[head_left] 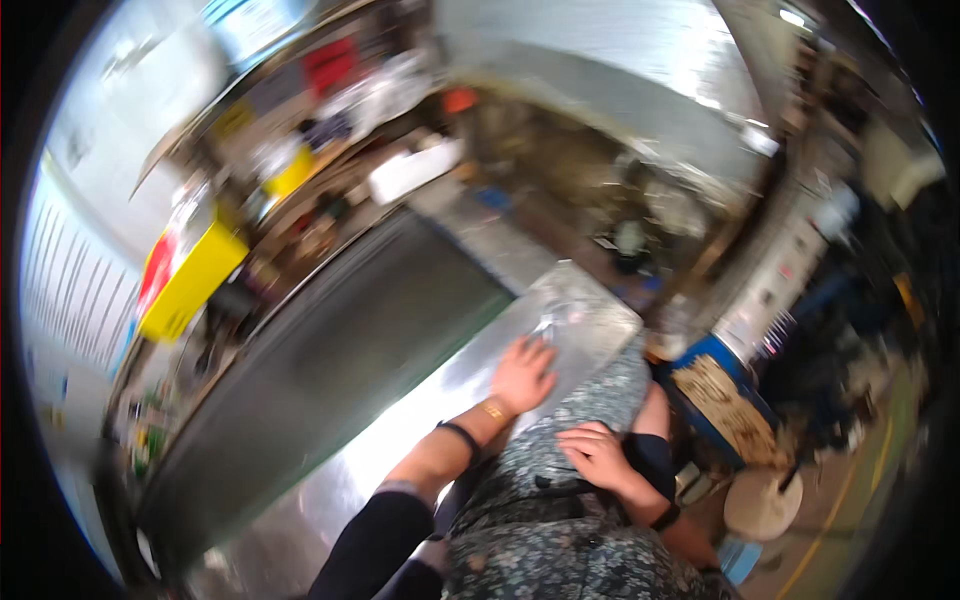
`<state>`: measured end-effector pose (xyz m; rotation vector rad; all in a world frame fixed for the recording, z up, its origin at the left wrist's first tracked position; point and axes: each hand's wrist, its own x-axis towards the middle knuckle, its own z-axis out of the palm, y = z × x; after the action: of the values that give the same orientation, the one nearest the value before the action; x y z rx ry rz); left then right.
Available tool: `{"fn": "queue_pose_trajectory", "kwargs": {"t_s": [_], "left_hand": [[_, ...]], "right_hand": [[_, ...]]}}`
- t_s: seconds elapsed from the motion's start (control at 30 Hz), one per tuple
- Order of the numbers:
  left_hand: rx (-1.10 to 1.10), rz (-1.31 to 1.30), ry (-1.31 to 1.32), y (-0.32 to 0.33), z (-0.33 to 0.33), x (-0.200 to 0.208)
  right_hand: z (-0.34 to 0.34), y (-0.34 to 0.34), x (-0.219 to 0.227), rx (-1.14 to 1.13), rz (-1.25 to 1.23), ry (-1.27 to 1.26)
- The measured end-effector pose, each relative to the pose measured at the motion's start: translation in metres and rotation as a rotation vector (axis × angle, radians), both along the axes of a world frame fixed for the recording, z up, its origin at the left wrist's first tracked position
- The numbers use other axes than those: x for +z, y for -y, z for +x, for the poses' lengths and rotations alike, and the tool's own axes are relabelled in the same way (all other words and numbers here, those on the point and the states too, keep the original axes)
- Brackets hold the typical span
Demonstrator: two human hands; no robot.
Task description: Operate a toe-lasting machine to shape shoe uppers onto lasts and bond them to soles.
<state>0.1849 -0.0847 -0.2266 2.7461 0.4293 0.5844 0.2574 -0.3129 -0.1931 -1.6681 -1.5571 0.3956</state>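
My left hand (523, 376) is over a shiny metal sheet (590, 312), its fingers spread and stretched forward. Just past the fingertips is a small bright glint (545, 328), too blurred to name. My right hand (597, 456) lies against the patterned apron (560, 525) on my lap, fingers extended and nothing visible in them. The metal sheet runs along the near side of a dark grey mat (350, 330). Motion blur softens the whole view.
Beyond the mat, a cluttered shelf bears a yellow box (195, 280), a white container (415, 170) and clear plastic bags (385, 95). To the right are a blue box with a brown top (725, 400) and a round pale stool (763, 503).
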Motion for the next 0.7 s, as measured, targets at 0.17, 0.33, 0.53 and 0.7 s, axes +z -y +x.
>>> {"fn": "queue_pose_trajectory", "kwargs": {"t_s": [0.17, 0.33, 0.53, 0.7], "left_hand": [[0.045, 0.036, 0.013, 0.011, 0.006, 0.004], [0.025, 0.032, 0.026, 0.019, 0.006, 0.001], [0.011, 0.053, 0.020, 0.015, -0.002, -0.006], [0.027, 0.067, 0.063, 0.015, -0.001, -0.008]], "right_hand": [[-0.002, 0.014, -0.004, -0.021, 0.080, -0.066], [-0.001, 0.031, -0.010, -0.062, 0.048, -0.033], [0.005, 0.040, -0.015, -0.075, -0.038, -0.103], [0.012, 0.043, -0.017, -0.105, -0.030, -0.077]]}}
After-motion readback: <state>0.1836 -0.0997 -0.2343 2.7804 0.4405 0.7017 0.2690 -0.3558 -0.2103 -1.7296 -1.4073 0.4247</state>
